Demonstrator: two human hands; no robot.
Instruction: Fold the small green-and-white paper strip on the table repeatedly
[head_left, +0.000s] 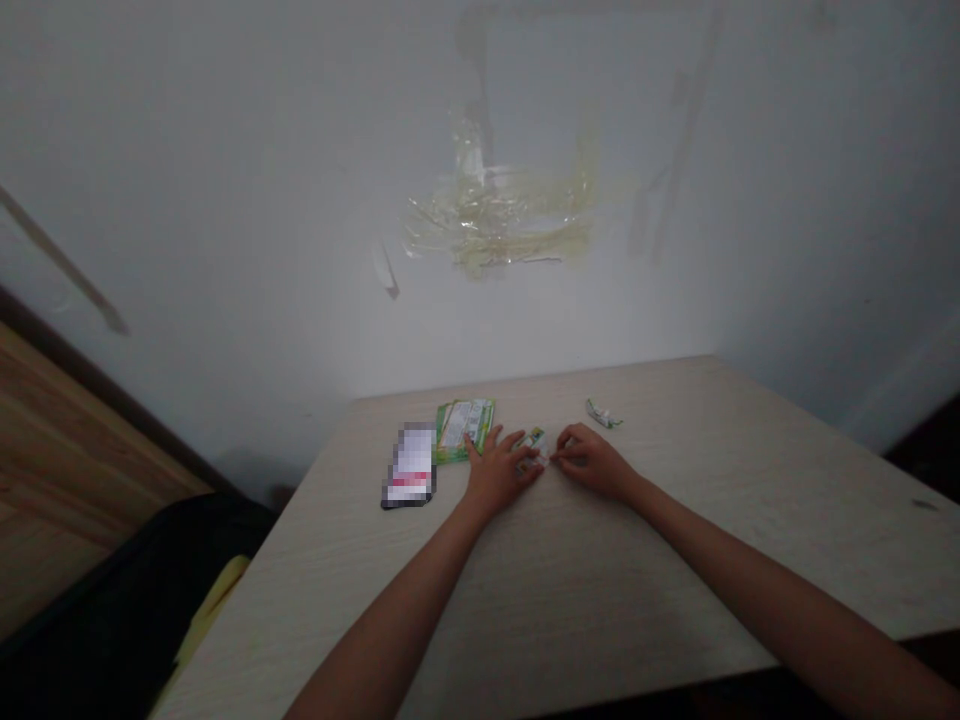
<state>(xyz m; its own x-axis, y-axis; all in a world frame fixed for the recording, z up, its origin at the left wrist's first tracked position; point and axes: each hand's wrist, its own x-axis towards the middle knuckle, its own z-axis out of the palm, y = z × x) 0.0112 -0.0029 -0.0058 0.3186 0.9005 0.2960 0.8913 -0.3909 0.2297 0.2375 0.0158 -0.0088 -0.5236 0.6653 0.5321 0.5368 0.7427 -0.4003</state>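
A small, partly see-through wrapper (535, 439) with green and white markings lies on the table between my hands. My left hand (496, 474) rests flat with its fingers spread, some of them lying over this wrapper. The thumb side of that hand reaches the edge of a green packet (465, 425) with a white printed panel. From the right, my right hand (594, 463) has its thumb and fingertips pinched together at the wrapper's right edge. What exactly sits in the pinch is too small to make out.
Left of the green packet lies a phone-like dark-edged object (411, 465), its face pixelated. A crumpled green-and-white wrapper (603, 413) is farther back on the right. The pale wooden table (712, 500) meets a wall (300, 200) with old tape. Dark and yellow cloth (214, 610) hangs at left.
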